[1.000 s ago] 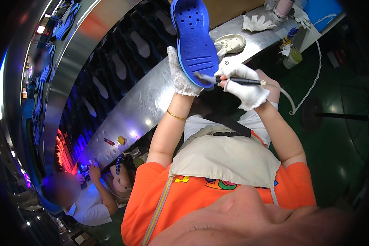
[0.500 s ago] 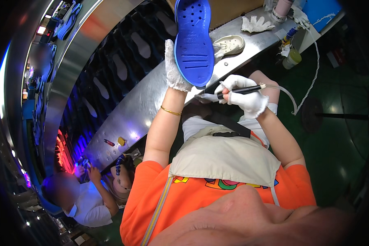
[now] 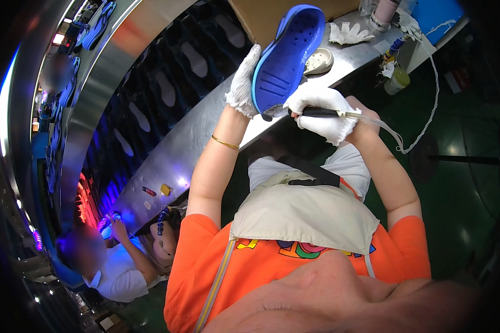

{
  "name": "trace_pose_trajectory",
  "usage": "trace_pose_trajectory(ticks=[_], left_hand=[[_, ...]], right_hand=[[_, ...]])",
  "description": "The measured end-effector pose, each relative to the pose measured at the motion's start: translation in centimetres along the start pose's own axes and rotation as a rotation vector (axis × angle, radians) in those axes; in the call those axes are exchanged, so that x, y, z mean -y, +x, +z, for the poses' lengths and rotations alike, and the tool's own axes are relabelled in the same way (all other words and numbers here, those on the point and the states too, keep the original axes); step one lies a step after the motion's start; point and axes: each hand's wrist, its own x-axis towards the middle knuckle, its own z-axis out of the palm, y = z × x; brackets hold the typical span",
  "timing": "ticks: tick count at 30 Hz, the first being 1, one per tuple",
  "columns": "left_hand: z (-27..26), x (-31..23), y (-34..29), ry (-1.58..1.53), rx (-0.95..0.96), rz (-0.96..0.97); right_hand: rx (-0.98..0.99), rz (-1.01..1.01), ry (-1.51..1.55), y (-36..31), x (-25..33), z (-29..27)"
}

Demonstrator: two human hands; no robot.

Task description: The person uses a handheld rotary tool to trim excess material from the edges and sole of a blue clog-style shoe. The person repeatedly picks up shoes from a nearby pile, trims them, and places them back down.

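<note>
A blue shoe sole (image 3: pixel 280 72) with slots and small holes is raised above the metal ledge. My left hand (image 3: pixel 242 83), in a white knit glove, grips it along its left edge. My right hand (image 3: pixel 323 108), gloved too with bare fingertips showing, is closed round the black handle of a brush (image 3: pixel 319 112). A clear tube (image 3: pixel 391 133) runs from the handle's back end. The brush's tip is hidden behind my right hand, close to the lower end of the sole; whether it touches I cannot tell. Behind the sole sits a cream clog (image 3: pixel 318 62), partly covered.
The metal ledge (image 3: pixel 205 119) borders a dark conveyor (image 3: pixel 166 89) with pale sole shapes. A loose white glove (image 3: pixel 350 34), a pink container (image 3: pixel 382 15) and a small jar (image 3: pixel 397 80) are far right. At lower left a co-worker (image 3: pixel 119 269) handles something blue beside a yellow block (image 3: pixel 165 190).
The sole has tilted to the right and moved slightly down and right. My right hand has risen with the brush to the sole's lower end, and the brush's tip has gone out of sight.
</note>
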Motion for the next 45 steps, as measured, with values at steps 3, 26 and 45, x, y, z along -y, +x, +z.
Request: trace_pose_trajectory(ticks=[3,26,45], left_hand=[[0.2,-0.1,0.0,0.022,-0.085,-0.039],[-1.0,-0.7,0.6,0.397,-0.100,-0.353],[-0.8,3.9,-3.1,-0.191,0.140,-0.127]], right_hand=[[0.137,0.170,0.167,0.3,-0.2,-0.4],[0.253,0.335,-0.164,1.6,-1.1,-3.5],[-0.467,0.056,0.187,2.4,-2.4,-7.7]])
